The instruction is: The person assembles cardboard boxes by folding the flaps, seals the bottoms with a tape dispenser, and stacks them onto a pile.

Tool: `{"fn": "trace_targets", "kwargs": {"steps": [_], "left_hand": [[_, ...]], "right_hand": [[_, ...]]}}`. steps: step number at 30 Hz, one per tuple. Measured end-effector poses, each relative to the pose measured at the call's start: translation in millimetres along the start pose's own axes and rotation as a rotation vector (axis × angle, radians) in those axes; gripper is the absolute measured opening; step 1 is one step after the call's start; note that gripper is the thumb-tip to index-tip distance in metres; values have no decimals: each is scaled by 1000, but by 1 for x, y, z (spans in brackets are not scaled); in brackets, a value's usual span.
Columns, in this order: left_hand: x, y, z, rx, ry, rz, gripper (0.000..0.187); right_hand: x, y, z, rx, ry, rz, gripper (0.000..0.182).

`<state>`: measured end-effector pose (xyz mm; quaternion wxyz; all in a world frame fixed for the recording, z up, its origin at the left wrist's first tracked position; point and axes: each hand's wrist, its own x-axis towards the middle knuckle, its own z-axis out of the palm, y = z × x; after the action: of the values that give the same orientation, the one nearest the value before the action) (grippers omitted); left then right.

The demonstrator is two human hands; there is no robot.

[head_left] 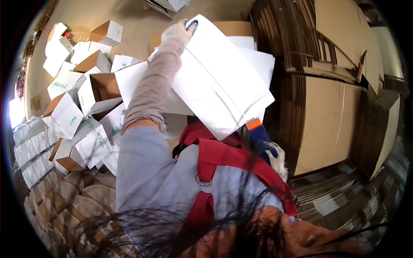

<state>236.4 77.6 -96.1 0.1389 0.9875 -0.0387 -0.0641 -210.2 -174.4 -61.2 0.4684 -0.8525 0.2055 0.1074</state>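
Note:
My left hand [180, 32], in a white glove with dark blue fingertips, is closed over the far top edge of a white carton [223, 73]. The carton lies tilted in front of my chest, a seam running along its upper face. Low on the right, my gloved right hand [276, 158] wraps around a dark blue hand tool [260, 138] with an orange end [254, 124]. That orange end is right at the carton's near edge. More white cardboard [260, 64] shows behind the carton.
Several open white boxes with green print [71, 116] are heaped on the left. Stacked flat brown cardboard [322, 124] stands close on the right, with more above it [340, 34]. Plastic-wrapped bundles [32, 144] sit at the far left. Another box [167, 5] is at the top.

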Motion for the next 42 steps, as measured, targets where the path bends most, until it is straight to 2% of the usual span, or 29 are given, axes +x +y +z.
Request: {"fn": "trace_targets", "kwargs": {"steps": [1,3,4,5,7,9,11,12,15,16,17,18,19,20,21,23,24,25,26,27,29,31,33,35,37,38,39,41,42], "left_hand": [[2,-1,1,3,30,-9,56],[5,-4,-2,26,-41,-13,57],[8,-8,-2,23,-46,13,58],[10,-8,2,13,-60,44,59],[-4,-5,-2,-27,-20,69,61],[-15,-25,-21,-68,-33,-7,60],[-9,-56,-38,-104,-113,-119,58],[-7,-85,-51,-116,-151,-184,58],[12,-173,-93,-28,163,-269,57],[15,-187,-132,16,140,-408,61],[13,-195,-165,80,238,-475,63],[26,-232,-166,372,447,-391,63],[19,-230,-184,371,524,-450,56],[24,-242,-185,230,590,-369,53],[23,-236,-173,130,708,-217,49],[15,-197,-124,-164,811,269,45],[39,-200,-49,-432,692,354,41],[19,-159,-22,-579,190,224,20],[18,-133,43,-897,120,373,25],[-2,-89,35,-94,0,527,47],[3,-44,99,88,-383,518,76],[14,-18,139,131,-407,558,79],[17,-1,164,349,-632,489,83],[15,1,199,330,-550,490,83],[23,-6,214,340,-551,472,79],[23,-6,200,314,-531,475,71],[28,-2,180,334,-513,473,71],[37,8,132,188,-664,419,64],[34,14,108,242,-629,493,62]], "right_hand": [[14,-17,18,245,84,182,24],[37,-39,15,542,112,230,24],[42,-19,21,404,61,-37,27],[56,-22,22,-118,54,-506,23],[71,13,56,-9,57,259,18],[99,-37,56,-285,-6,156,25],[130,-5,67,-389,-67,148,26],[142,-24,72,-336,-136,113,26],[185,-101,114,-314,-168,-122,26],[212,-93,143,-266,-172,-342,24],[214,-129,163,-9,-107,-314,23],[231,-134,189,163,-168,-402,24],[230,-151,201,201,-253,-290,24],[212,-188,190,345,-274,-355,24],[208,-185,193,306,-256,-404,23],[193,-176,170,193,-355,-177,24],[188,-157,161,93,-338,-144,24],[185,-104,168,224,-284,-108,25],[178,-69,164,219,-292,-20,25],[161,-59,147,374,-287,50,27],[140,-66,116,146,-235,29,27],[118,-70,93,414,-134,412,28],[100,-73,78,285,-3,318,29],[75,-40,67,264,23,346,31],[51,-7,69,373,197,367,31],[42,27,63,633,194,331,32],[50,-24,43,260,242,314,33],[54,-7,14,343,344,150,32],[55,-2,-3,362,345,134,32]]}}
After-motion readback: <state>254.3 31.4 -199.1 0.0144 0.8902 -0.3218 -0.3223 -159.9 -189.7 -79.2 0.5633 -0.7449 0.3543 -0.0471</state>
